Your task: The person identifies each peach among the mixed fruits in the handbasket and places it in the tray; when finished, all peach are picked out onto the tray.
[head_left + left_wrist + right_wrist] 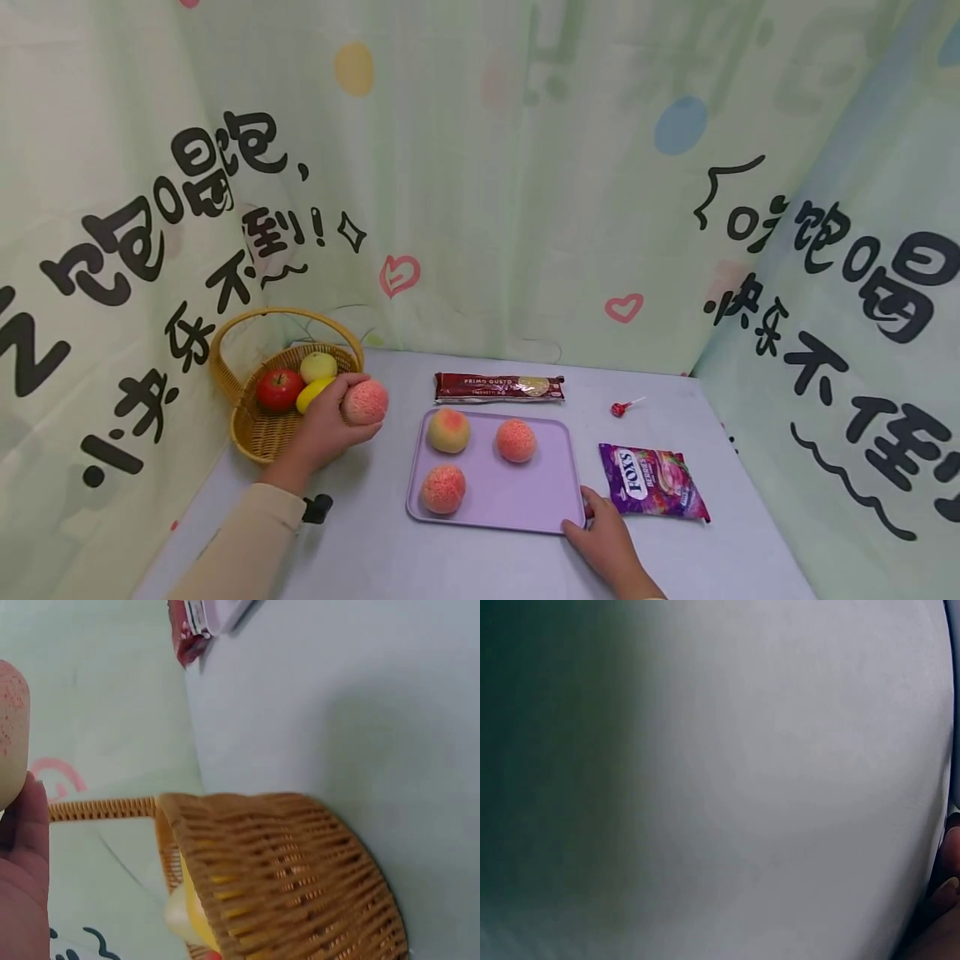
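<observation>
My left hand (327, 432) grips a pink speckled peach (366, 402) above the table, beside the wicker basket (264, 437). In the left wrist view this peach (11, 731) shows at the left edge, with the basket's side (300, 877) below it. Inside the basket are a red apple (279, 390), a yellow fruit (312, 392) and a pale green fruit (318, 367). A lilac tray (517, 497) bears three peaches, two at its left and one toward the back right. With thumb and fingers, my right hand (611, 546) holds the tray's front right corner.
Behind the tray lies a dark red spaghetti packet (498, 387). To its right are a red lollipop (619, 409) and a purple Foxs candy bag (652, 482), the bag close to my right hand. Printed curtains (480, 208) enclose the table at the back and sides.
</observation>
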Demonstrator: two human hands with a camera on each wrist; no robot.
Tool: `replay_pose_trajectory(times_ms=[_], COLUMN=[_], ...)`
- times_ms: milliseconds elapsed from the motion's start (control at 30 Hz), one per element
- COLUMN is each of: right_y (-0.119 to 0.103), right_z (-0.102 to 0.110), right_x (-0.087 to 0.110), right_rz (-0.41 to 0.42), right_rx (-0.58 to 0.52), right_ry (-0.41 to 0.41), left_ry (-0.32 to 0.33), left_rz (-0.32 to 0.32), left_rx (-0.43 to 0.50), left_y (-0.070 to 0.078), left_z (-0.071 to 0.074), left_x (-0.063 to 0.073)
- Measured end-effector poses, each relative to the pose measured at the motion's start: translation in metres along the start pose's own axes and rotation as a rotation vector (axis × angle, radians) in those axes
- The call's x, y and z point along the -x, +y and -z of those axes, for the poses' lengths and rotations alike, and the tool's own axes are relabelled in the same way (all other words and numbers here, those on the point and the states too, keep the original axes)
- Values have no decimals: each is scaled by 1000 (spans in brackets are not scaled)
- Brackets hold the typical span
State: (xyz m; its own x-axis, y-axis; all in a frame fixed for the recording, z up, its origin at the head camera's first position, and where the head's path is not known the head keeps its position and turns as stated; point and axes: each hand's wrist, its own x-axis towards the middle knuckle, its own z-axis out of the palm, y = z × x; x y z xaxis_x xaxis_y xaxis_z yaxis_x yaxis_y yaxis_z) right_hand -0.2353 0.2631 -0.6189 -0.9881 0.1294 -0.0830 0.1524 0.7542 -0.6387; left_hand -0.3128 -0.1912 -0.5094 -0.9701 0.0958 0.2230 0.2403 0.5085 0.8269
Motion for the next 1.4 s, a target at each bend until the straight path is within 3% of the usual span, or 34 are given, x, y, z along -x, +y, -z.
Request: replay_pose_trajectory(times_ms=[133,500,767,1167,1400], right_y=[1,0,3,3,4], right_z=[-1,0,-1,-2,-2], right_x=[-1,-2,-3,-1,-1], right_rz=[-4,-9,3,0,8], right_rx=[-1,-1,-9,-15,-19], right_ry=[-2,-15,-4,5,8], left_ry=[-11,-44,-62,-72,-99], left_rz=[-2,-90,-68,-81,-48], left_rx=[-7,-21,12,42,73], left_y=[6,21,32,34,41], left_z=[-6,-20,-32,-47,-53], left_x=[-1,2,4,5,7])
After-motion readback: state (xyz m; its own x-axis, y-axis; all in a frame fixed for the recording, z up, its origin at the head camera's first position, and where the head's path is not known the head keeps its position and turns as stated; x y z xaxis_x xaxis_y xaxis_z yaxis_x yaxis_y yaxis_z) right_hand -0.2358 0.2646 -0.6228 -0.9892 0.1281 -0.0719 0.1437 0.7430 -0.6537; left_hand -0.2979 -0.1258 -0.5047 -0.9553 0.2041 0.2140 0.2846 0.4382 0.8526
